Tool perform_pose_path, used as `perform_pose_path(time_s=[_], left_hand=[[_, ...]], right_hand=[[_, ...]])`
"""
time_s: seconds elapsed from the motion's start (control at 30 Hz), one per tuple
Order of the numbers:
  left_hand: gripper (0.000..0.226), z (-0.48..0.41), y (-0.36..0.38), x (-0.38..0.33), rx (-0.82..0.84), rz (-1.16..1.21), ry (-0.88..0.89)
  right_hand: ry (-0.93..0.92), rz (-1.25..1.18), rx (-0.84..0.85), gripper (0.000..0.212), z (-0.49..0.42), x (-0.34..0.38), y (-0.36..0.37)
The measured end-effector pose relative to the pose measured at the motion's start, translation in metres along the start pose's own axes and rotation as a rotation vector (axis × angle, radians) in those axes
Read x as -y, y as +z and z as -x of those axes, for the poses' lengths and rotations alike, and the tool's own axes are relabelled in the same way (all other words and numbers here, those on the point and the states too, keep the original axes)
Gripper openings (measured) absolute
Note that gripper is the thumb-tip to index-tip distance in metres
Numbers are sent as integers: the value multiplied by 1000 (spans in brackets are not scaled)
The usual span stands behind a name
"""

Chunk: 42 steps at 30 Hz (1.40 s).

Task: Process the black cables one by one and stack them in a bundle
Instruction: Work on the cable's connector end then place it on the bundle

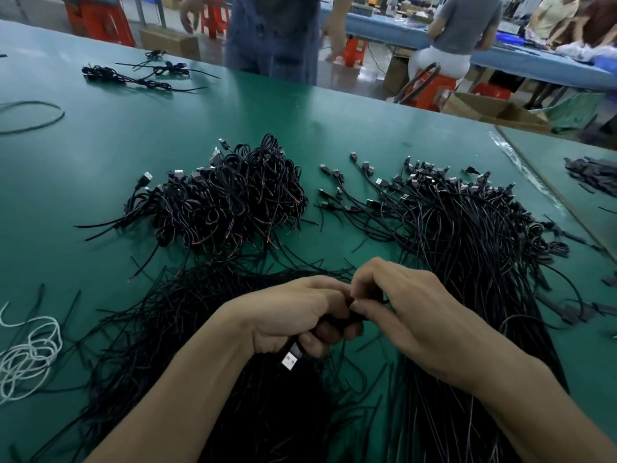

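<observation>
My left hand grips a coiled black cable whose silver USB plug sticks out below the fingers. My right hand pinches the same cable right beside the left fingertips, over the near middle of the green table. A heap of coiled black cables lies beyond the hands at centre left. A large spread of straight black cables with USB plugs fans out on the right. More loose black cables lie under and left of my forearms.
A tangle of white cord lies at the left edge. A few small cable bundles sit at the far left of the table. A person stands at the far edge; others sit at a blue bench behind, among red stools and cardboard boxes.
</observation>
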State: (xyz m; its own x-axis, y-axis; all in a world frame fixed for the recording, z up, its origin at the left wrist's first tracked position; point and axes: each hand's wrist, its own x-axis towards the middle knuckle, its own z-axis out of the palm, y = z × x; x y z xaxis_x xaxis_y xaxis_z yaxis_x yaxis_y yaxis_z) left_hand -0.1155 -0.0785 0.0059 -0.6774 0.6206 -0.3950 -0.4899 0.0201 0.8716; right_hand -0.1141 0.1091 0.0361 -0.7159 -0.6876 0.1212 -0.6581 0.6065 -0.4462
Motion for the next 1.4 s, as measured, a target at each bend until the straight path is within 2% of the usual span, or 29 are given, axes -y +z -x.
perform_pose_path(time_s=[0.23, 0.37, 0.53, 0.67, 0.77, 0.83, 0.97, 1.03, 1.27, 1.4], left_hand=[[47, 1, 2, -3, -41, -57, 28], [48, 3, 2, -5, -42, -86, 22], [40, 2, 3, -2, -45, -114, 13], [37, 1, 2, 1, -71, -155, 51], [42, 1, 0, 2, -96, -159, 87], [52, 0, -1, 1, -111, -124, 122], [52, -5, 1, 0, -164, -26, 202], [50, -6, 2, 1, -173, -28, 230], [49, -3, 0, 0, -131, -126, 229], [45, -4, 3, 3, -161, -176, 212]], right_hand=[[-7, 112, -3, 15, -1, 2, -1], [9, 0, -10, 18, -3, 4, -6], [27, -89, 64, 22, -6, 5, -10], [39, 7, 44, 26, -7, 4, -10], [-45, 196, -17, 22, -7, 8, -7], [-68, 236, -104, 20, -6, 9, -3], [75, 117, -349, 18, -6, 7, 10], [109, 124, -393, 18, -7, 8, 16], [118, -9, -268, 20, -8, 0, 7], [121, 17, -184, 21, -9, -2, 3]])
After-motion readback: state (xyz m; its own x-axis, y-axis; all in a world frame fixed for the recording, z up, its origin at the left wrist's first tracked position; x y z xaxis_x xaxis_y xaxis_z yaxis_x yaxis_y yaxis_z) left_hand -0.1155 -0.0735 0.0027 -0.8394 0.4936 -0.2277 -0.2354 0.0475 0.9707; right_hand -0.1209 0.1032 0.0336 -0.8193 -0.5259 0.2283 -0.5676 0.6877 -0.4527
